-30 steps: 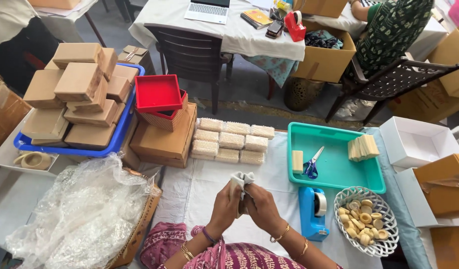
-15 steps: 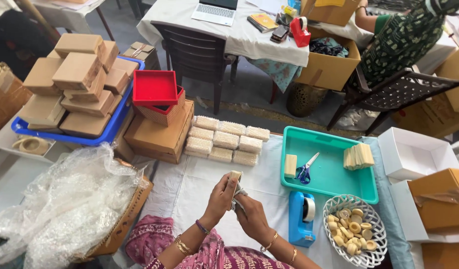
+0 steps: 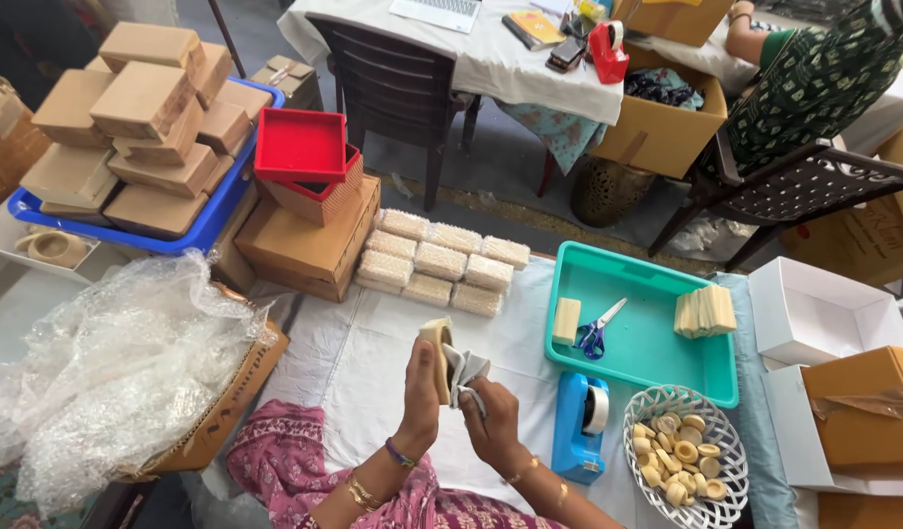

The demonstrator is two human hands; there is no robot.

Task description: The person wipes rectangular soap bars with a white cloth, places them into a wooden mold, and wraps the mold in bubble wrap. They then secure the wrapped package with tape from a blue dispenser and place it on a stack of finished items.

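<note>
Head view: my two hands raised just above the white-clothed worktop [image 3: 373, 343], close to my lap.
Left hand [image 3: 422, 387]: fingers curled shut around a pale soap bar [image 3: 438, 355], held upright on edge.
Right hand [image 3: 486, 416]: pinched closed on a crumpled bit of thin wrap [image 3: 464, 370], which touches the bar's side.
Handling, my judgement: bar looks stiff, light, a little slick; best gripped across its narrow edges. Wrap is limp and likely tears easily; hold it by a corner.
Just right of hands: blue tape dispenser [image 3: 581, 426]; white basket [image 3: 640, 468] of small round pieces.
Left: heap of clear bubble wrap [image 3: 109, 362] over a cardboard box.
Further out: teal tray [image 3: 657, 353] with scissors [image 3: 596, 331] and stacked bars; rows of wrapped bars [image 3: 437, 263].
Far: red trays [image 3: 300, 147], blue crate [image 3: 216, 211] of brown boxes, dark chair [image 3: 393, 88], another person seated at upper right.
</note>
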